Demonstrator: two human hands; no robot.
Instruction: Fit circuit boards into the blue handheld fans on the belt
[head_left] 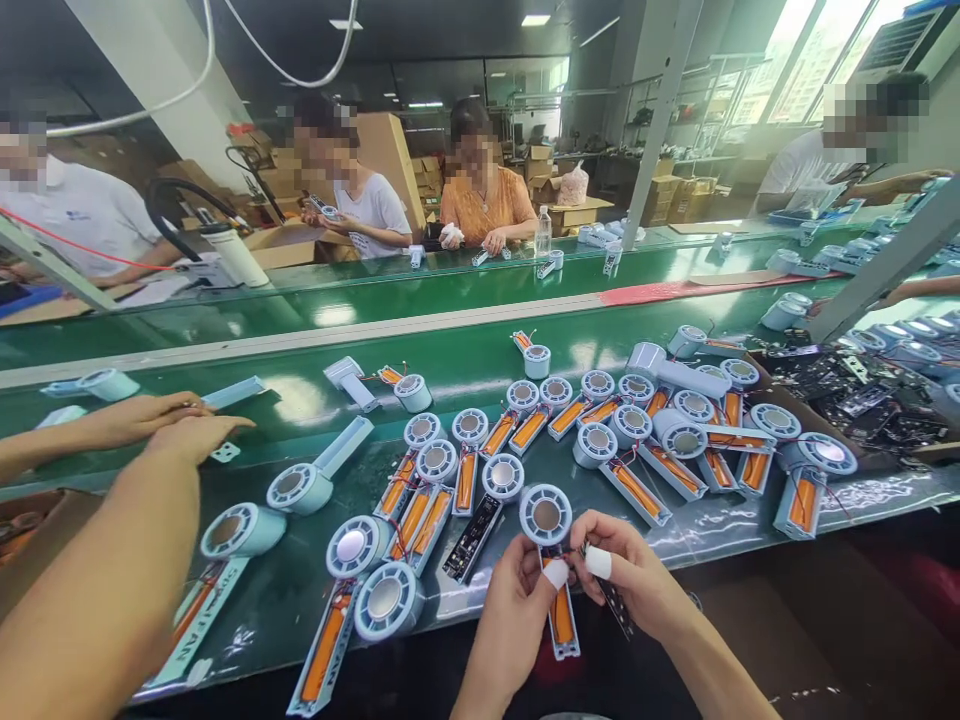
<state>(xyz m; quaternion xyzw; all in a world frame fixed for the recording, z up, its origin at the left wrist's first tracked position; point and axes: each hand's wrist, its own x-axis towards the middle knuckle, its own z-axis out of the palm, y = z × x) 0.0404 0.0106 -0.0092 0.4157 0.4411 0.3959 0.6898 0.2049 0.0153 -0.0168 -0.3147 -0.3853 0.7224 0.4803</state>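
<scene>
My left hand (514, 605) is closed around a light-blue handheld fan (545, 513). The fan's round head points away from me, and an orange battery shows in its open handle. Close beside it, my right hand (626, 575) pinches a narrow black circuit board (618, 608) that hangs down at a tilt. White coverings wrap both thumbs, which meet near thin wires at the fan's neck; the exact contact there is hidden by the fingers. Just left of my hands lies another fan (502, 478) with a black circuit board (472, 540) over its handle.
Several open fans (420, 525) with batteries and loose wires crowd the green bench (247, 630). A box of black circuit boards (862, 400) stands at right. Another person's arms (112, 560) reach in from the left. Across the green conveyor (450, 345) sit several people; a metal post (660, 120) rises there.
</scene>
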